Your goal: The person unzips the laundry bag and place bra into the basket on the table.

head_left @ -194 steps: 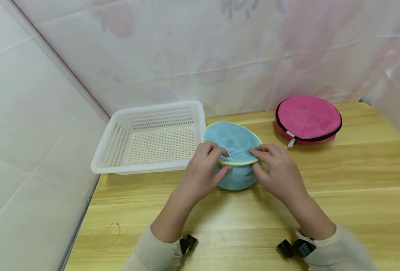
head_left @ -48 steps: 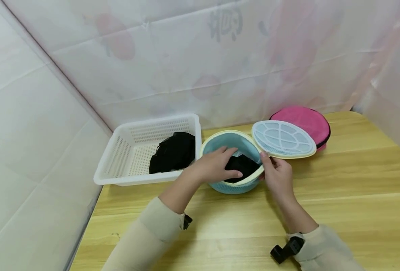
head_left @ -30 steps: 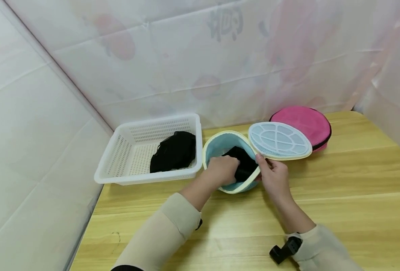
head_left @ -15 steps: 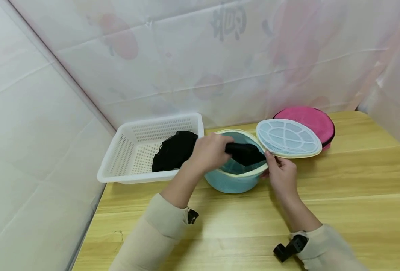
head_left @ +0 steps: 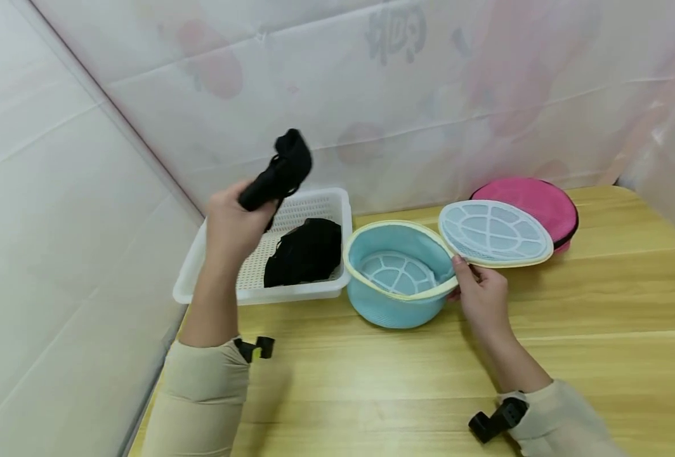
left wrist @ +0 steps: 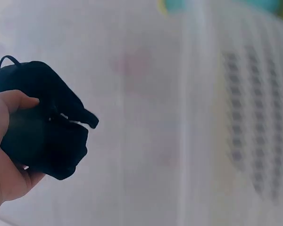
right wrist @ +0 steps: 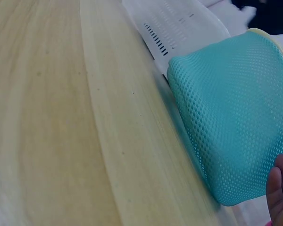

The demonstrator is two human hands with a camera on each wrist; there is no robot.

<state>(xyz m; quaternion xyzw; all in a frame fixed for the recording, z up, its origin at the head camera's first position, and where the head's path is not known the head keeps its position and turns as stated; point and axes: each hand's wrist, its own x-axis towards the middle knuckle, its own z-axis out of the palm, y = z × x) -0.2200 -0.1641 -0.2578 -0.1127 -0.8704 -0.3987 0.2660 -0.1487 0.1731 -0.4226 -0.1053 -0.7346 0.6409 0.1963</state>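
Note:
My left hand [head_left: 229, 225] grips a folded black bra [head_left: 277, 174] in the air above a white plastic basket [head_left: 292, 294]; a thin strap loop shows on the bra [left wrist: 45, 122] in the left wrist view. Another folded black garment [head_left: 306, 254] lies on the right side of the basket. Beside it stands a round light-blue mesh laundry bag [head_left: 397, 312] with a pale yellow rim, its white ribbed base showing inside. My right hand [head_left: 484, 292] pinches the bag's right rim near the hinge of the folded-back lid [head_left: 493, 231].
A pink mesh laundry bag [head_left: 528, 197] with a black zip edge sits at the back right, partly covered by the blue bag's lid. Fabric walls [head_left: 314, 76] rise at the back and left of the wooden table [head_left: 372, 387].
Earlier the blue bag was closed and the basket held nothing. Since then its lid was opened; just now my left hand lifted the bra out and carried it left. My right hand keeps the rim.

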